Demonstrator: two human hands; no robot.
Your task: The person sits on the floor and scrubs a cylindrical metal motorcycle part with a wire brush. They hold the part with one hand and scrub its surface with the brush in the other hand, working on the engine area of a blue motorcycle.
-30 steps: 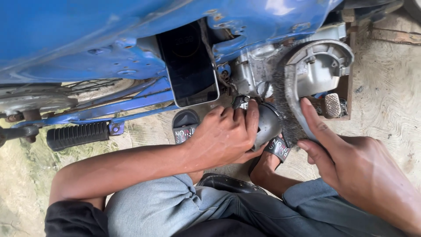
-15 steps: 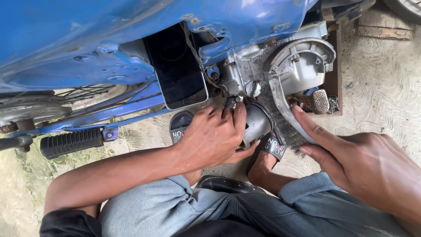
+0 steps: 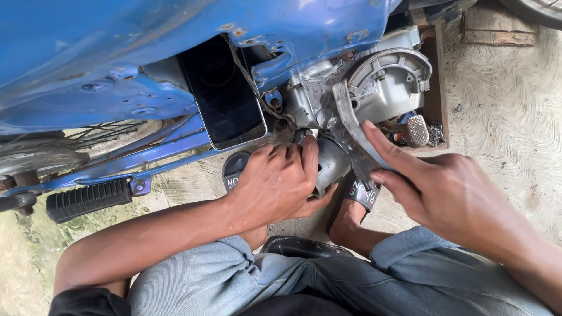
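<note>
I crouch beside a blue motorcycle (image 3: 146,47). My left hand (image 3: 280,184) is wrapped around a grey metal pipe-like part (image 3: 332,161) under the engine (image 3: 316,99). My right hand (image 3: 436,187) has its fingers stretched out and pressed on a curved grey metal cover (image 3: 351,131) that leans against the engine side casing (image 3: 392,79). A black phone (image 3: 225,93) is wedged upright in the frame just left of the engine.
A black ribbed footpeg (image 3: 88,199) sticks out at left. A wooden box (image 3: 436,102) with small metal parts and a pedal (image 3: 418,130) sits behind the engine. My sandalled feet (image 3: 357,196) rest on the concrete floor (image 3: 509,117).
My view has shifted slightly left and closer. My right hand has moved up along the curved cover; my left hand stays on the grey part.
</note>
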